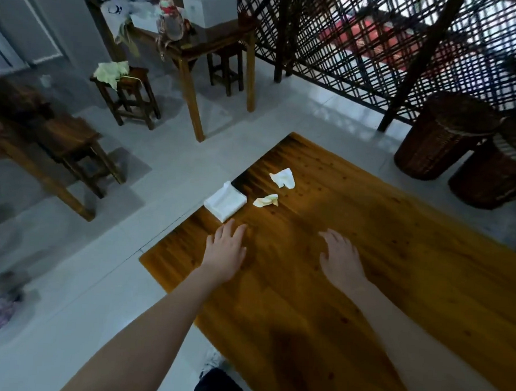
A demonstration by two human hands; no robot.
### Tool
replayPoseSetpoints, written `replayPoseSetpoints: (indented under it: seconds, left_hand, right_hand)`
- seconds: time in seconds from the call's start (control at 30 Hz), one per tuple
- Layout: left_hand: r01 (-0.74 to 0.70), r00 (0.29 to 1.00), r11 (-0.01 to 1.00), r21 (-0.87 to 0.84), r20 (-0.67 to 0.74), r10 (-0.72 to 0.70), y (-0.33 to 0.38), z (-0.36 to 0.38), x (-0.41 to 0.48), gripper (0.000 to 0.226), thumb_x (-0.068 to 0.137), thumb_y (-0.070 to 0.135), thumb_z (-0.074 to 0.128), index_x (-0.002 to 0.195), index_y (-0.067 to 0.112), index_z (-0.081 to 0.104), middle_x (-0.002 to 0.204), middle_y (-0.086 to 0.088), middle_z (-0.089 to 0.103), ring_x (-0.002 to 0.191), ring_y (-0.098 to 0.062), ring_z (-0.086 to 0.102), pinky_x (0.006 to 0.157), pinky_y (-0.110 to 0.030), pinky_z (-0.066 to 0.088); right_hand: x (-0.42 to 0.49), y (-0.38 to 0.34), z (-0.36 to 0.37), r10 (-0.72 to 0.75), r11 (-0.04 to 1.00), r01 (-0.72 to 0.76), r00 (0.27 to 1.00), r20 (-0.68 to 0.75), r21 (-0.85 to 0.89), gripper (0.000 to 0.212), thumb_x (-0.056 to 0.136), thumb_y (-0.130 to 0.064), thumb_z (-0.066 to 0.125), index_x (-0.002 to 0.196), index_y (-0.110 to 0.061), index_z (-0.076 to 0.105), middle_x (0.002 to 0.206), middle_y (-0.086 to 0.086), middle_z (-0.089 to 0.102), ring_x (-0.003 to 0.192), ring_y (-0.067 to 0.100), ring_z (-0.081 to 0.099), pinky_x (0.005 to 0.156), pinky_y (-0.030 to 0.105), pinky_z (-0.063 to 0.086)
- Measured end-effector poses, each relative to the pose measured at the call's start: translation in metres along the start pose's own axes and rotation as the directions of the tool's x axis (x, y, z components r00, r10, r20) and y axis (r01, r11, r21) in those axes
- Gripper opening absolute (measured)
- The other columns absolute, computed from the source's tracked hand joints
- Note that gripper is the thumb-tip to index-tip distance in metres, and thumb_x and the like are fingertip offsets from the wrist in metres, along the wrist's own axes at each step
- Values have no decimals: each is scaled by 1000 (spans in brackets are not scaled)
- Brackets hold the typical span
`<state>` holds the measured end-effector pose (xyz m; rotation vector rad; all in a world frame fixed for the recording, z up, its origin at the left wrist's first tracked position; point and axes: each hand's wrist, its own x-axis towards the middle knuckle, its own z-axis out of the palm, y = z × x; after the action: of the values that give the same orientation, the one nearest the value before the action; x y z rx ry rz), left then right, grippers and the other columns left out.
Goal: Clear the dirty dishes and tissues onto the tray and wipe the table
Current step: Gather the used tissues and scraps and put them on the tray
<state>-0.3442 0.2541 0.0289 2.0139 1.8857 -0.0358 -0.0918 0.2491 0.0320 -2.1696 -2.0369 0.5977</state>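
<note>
**Both hands spread over the surface, tissues lying beyond the fingertips**

I am looking down through the head camera at a long wooden surface [425,279] standing on a pale tiled floor [98,261]. The left hand [225,250] is reaching out near the surface's left edge, fingers straight and slightly spread, holding nothing. The right hand [340,259] is reaching out beside it, nearer the middle of the boards, fingers loosely extended and likewise holding nothing. I cannot tell whether either palm is touching the wood.

A folded white cloth [226,204] is sitting just beyond the left hand's fingertips, with one corner overhanging the surface's edge. Just to its right, a small yellowish crumpled tissue [266,200] is lying on the wood. A larger white crumpled tissue [283,177] is lying farther off, toward the far corner. The two tissues are lying apart from each other and from both hands, and closer to the left hand than to the right.

Past the surface, a side table [193,102] is carrying a white box [210,7] and blurred clutter. A stool [137,78] is bearing a pale green rag [111,69], and wicker baskets [439,136] are standing by a dark lattice screen [363,36].
</note>
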Motion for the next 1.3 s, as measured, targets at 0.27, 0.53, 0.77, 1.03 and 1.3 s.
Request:
replayPoseSetpoints:
  seconds: [0.27,0.53,0.77,1.03,1.3]
  left_hand:
    - [-101,995,994,45,31,99,-51,-31,93,54,101,41,37,150,31,16,160,-3,9,147,-28,13,117,-48,14]
    - [-166,985,982,91,57,161,-97,-40,165,52,102,37,37,150,29,17,159,-4,10,145,-26,17,116,-43,19]
    - [-152,987,987,54,57,149,-133,-42,210,50,102,33,37,149,28,20,159,-4,12,144,-25,18,115,-43,20]
    - [-160,986,986,56,61,156,-142,-40,235,48,102,31,36,148,25,23,158,-6,16,143,-25,22,115,-42,22]
    - [-195,980,981,16,56,193,-130,-47,256,49,102,33,37,148,25,23,158,-6,15,143,-25,24,114,-41,23]
  right_hand:
    - [76,-75,31,93,995,-94,995,28,36,54,92,-14,52,141,-28,34,151,-3,30,138,16,27,115,38,23]
    - [148,-123,57,131,990,-131,991,3,49,52,93,-12,50,142,-21,35,149,-1,33,138,18,30,115,37,22]
    - [194,-127,84,128,990,-128,992,5,59,52,89,-4,53,135,-26,42,142,-5,40,132,16,36,112,35,26]
    - [215,-124,99,134,989,-137,990,-49,-54,39,89,-2,52,120,-26,55,119,-6,52,114,15,45,100,30,29]
    - [254,-116,70,138,990,-143,959,-246,-5,32,88,-3,55,114,-20,62,113,0,59,111,20,50,100,36,31]
